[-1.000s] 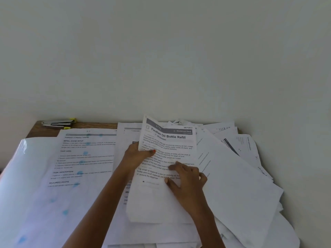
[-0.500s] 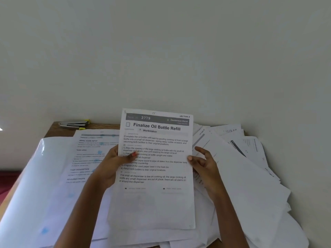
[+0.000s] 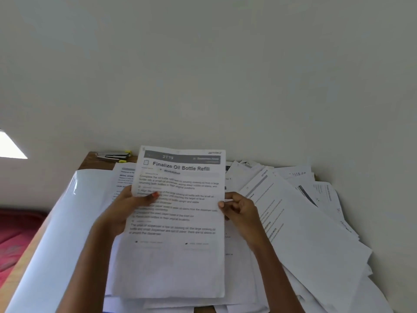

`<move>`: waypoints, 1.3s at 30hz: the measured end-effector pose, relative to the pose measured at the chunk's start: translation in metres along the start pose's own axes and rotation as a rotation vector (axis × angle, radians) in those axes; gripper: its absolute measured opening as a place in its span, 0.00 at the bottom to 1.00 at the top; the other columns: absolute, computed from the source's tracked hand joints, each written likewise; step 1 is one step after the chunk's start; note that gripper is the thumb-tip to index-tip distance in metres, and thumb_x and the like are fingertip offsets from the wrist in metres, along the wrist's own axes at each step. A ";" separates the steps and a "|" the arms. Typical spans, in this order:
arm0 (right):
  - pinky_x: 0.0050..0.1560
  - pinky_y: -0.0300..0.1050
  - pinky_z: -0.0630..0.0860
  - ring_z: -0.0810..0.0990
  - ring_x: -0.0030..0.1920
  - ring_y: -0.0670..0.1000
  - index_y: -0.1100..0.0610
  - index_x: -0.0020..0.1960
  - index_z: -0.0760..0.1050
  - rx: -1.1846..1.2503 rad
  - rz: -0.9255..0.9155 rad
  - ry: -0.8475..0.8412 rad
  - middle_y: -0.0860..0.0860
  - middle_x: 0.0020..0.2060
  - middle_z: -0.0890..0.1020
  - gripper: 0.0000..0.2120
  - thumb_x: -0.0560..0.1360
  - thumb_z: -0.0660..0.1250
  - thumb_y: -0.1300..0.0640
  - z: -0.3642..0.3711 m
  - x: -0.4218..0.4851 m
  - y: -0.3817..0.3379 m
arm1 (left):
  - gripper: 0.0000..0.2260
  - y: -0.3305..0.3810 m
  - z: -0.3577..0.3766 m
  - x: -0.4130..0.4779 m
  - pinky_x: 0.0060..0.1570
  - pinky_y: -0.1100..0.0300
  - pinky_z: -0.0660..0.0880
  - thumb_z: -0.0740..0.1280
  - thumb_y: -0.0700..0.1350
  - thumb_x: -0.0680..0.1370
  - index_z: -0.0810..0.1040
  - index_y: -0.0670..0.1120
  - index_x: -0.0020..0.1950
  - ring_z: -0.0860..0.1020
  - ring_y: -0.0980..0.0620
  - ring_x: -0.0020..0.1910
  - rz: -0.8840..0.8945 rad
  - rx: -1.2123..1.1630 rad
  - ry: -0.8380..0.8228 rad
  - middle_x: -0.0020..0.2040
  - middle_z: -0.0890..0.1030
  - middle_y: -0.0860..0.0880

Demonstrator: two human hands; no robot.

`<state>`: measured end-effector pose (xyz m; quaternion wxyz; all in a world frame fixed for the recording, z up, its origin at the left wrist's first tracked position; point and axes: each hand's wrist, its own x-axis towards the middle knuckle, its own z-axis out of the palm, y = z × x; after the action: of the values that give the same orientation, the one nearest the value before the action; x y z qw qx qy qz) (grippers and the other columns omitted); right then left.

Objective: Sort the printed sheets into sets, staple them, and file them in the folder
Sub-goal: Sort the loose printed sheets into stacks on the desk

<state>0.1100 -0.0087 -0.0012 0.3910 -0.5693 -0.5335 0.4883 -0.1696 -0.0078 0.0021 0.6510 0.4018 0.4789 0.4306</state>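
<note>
From the head camera, a white printed sheet headed "Finalize Oil Bottle Refill" is held up, tilted towards the viewer, over the middle of the brown wooden table. Its lower edge reaches down to the papers beneath. The left hand grips its left edge, with the thumb laid across the printed face and the fingers hidden behind the paper. The right hand pinches the right edge between thumb and curled fingers. Whether one sheet or several are held cannot be told. The raised sheet hides most of what lies at the table's centre. Only slivers of a flat stack of white pages show below it and to its right. Along the table's left edge lies a glossy, translucent white plastic folder, and a printed page with bold headings peeks out beside the left hand. A metal stapler with yellow trim sits in the far left corner, against the pale plain wall. The right half of the table, up to the far right corner, is covered by a loose fanned heap of white printed sheets, which overlap at odd angles and overhang the right edge. Beyond the left edge there is red patterned fabric.
</note>
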 end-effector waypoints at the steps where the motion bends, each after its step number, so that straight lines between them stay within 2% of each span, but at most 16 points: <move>1: 0.38 0.37 0.78 0.83 0.37 0.46 0.56 0.49 0.80 -0.002 0.013 0.025 0.53 0.41 0.85 0.04 0.77 0.67 0.60 0.005 0.000 0.000 | 0.43 0.001 -0.009 -0.003 0.39 0.47 0.82 0.84 0.56 0.49 0.77 0.42 0.59 0.83 0.36 0.50 0.000 0.012 0.019 0.54 0.83 0.38; 4: 0.37 0.30 0.74 0.82 0.41 0.47 0.56 0.49 0.79 -0.239 0.010 0.265 0.50 0.43 0.84 0.04 0.77 0.67 0.58 0.006 0.008 0.011 | 0.43 0.003 -0.036 -0.014 0.35 0.49 0.82 0.85 0.55 0.45 0.78 0.41 0.57 0.84 0.38 0.45 -0.007 0.007 0.101 0.51 0.84 0.38; 6: 0.42 0.35 0.73 0.81 0.46 0.50 0.57 0.54 0.78 -0.511 -0.005 0.372 0.51 0.46 0.81 0.09 0.75 0.69 0.57 0.001 0.011 0.018 | 0.35 0.003 -0.054 -0.020 0.34 0.50 0.82 0.85 0.48 0.52 0.79 0.40 0.56 0.84 0.39 0.43 -0.023 -0.010 0.152 0.50 0.84 0.37; 8: 0.46 0.43 0.74 0.79 0.51 0.54 0.56 0.58 0.74 -0.658 0.039 0.392 0.52 0.50 0.79 0.16 0.74 0.70 0.53 -0.003 0.012 0.023 | 0.22 0.005 -0.067 -0.023 0.35 0.49 0.82 0.77 0.38 0.65 0.78 0.39 0.57 0.84 0.40 0.42 -0.038 -0.059 0.199 0.52 0.83 0.36; 10: 0.47 0.46 0.72 0.76 0.56 0.55 0.55 0.62 0.70 -0.764 0.118 0.368 0.52 0.54 0.76 0.24 0.72 0.71 0.46 -0.003 0.012 0.023 | 0.18 0.004 -0.074 -0.024 0.34 0.49 0.82 0.69 0.37 0.67 0.78 0.38 0.57 0.85 0.41 0.40 -0.059 -0.082 0.240 0.50 0.84 0.36; 12: 0.48 0.48 0.72 0.74 0.58 0.57 0.55 0.65 0.66 -0.817 0.168 0.320 0.53 0.57 0.74 0.31 0.69 0.73 0.42 -0.002 0.013 0.022 | 0.18 0.004 -0.076 -0.025 0.32 0.49 0.82 0.68 0.37 0.67 0.78 0.37 0.57 0.85 0.41 0.39 -0.078 -0.093 0.252 0.46 0.85 0.38; 16: 0.48 0.46 0.72 0.76 0.54 0.55 0.57 0.67 0.62 -0.688 0.149 0.304 0.56 0.57 0.73 0.36 0.67 0.76 0.49 0.003 0.018 0.022 | 0.16 0.003 -0.077 -0.026 0.30 0.50 0.81 0.67 0.37 0.68 0.78 0.38 0.56 0.84 0.41 0.37 -0.100 -0.115 0.248 0.44 0.85 0.39; 19: 0.44 0.40 0.67 0.74 0.46 0.51 0.60 0.66 0.64 -0.596 0.148 0.312 0.56 0.49 0.76 0.35 0.66 0.78 0.55 0.001 0.021 0.022 | 0.14 0.002 -0.076 -0.025 0.30 0.50 0.81 0.67 0.36 0.69 0.78 0.38 0.55 0.84 0.41 0.37 -0.104 -0.111 0.233 0.43 0.85 0.39; 21: 0.40 0.38 0.69 0.76 0.42 0.51 0.61 0.63 0.68 -0.493 0.167 0.319 0.54 0.43 0.78 0.31 0.65 0.79 0.59 -0.004 0.022 0.020 | 0.11 0.001 -0.075 -0.025 0.30 0.49 0.81 0.65 0.34 0.73 0.78 0.38 0.54 0.84 0.41 0.36 -0.103 -0.105 0.222 0.43 0.85 0.39; 24: 0.36 0.34 0.73 0.80 0.41 0.51 0.62 0.53 0.78 -0.357 0.188 0.306 0.52 0.41 0.81 0.17 0.67 0.77 0.61 -0.009 0.021 0.019 | 0.09 0.000 -0.072 -0.024 0.30 0.50 0.81 0.64 0.33 0.75 0.78 0.39 0.54 0.84 0.41 0.36 -0.102 -0.089 0.210 0.44 0.85 0.39; 27: 0.48 0.50 0.81 0.84 0.44 0.54 0.56 0.43 0.81 -0.185 0.193 0.283 0.52 0.40 0.85 0.04 0.70 0.75 0.61 -0.013 0.020 0.024 | 0.11 -0.002 -0.066 -0.021 0.31 0.49 0.81 0.66 0.34 0.74 0.78 0.40 0.57 0.84 0.40 0.39 -0.099 -0.065 0.178 0.46 0.85 0.38; 29: 0.53 0.57 0.80 0.84 0.46 0.56 0.56 0.46 0.81 -0.002 0.203 0.245 0.53 0.42 0.86 0.04 0.72 0.72 0.62 -0.015 0.019 0.023 | 0.19 -0.002 -0.062 -0.019 0.32 0.47 0.82 0.76 0.39 0.69 0.77 0.41 0.58 0.84 0.38 0.41 -0.089 -0.064 0.135 0.50 0.84 0.37; 31: 0.52 0.55 0.80 0.84 0.48 0.56 0.58 0.53 0.79 0.165 0.185 0.188 0.53 0.46 0.86 0.08 0.74 0.70 0.63 -0.017 0.017 0.020 | 0.36 -0.002 -0.056 -0.018 0.33 0.46 0.81 0.85 0.48 0.54 0.78 0.42 0.58 0.84 0.36 0.44 -0.090 -0.044 0.086 0.51 0.84 0.37; 33: 0.45 0.46 0.81 0.84 0.48 0.52 0.56 0.54 0.78 0.294 0.128 0.135 0.51 0.47 0.86 0.12 0.71 0.72 0.60 -0.019 0.014 0.017 | 0.45 -0.002 -0.050 -0.017 0.34 0.46 0.81 0.86 0.53 0.44 0.78 0.41 0.59 0.83 0.35 0.45 -0.080 -0.040 0.052 0.52 0.83 0.37; 37: 0.42 0.41 0.80 0.84 0.50 0.50 0.57 0.57 0.78 0.464 0.058 0.095 0.52 0.50 0.85 0.41 0.49 0.83 0.42 -0.024 0.011 0.015 | 0.47 -0.001 -0.043 -0.016 0.33 0.47 0.81 0.86 0.53 0.43 0.78 0.40 0.59 0.83 0.35 0.45 -0.047 -0.075 0.046 0.52 0.83 0.36; 39: 0.42 0.41 0.81 0.84 0.50 0.51 0.58 0.57 0.78 0.484 0.052 0.104 0.53 0.50 0.85 0.45 0.45 0.83 0.40 -0.026 0.011 0.017 | 0.47 -0.001 -0.041 -0.015 0.35 0.45 0.81 0.85 0.53 0.44 0.77 0.41 0.60 0.83 0.35 0.46 -0.038 -0.072 0.034 0.53 0.83 0.37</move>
<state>0.1390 0.0023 -0.0131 0.5301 -0.4968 -0.3653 0.5820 -0.2117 -0.0176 -0.0039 0.6648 0.3616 0.4815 0.4421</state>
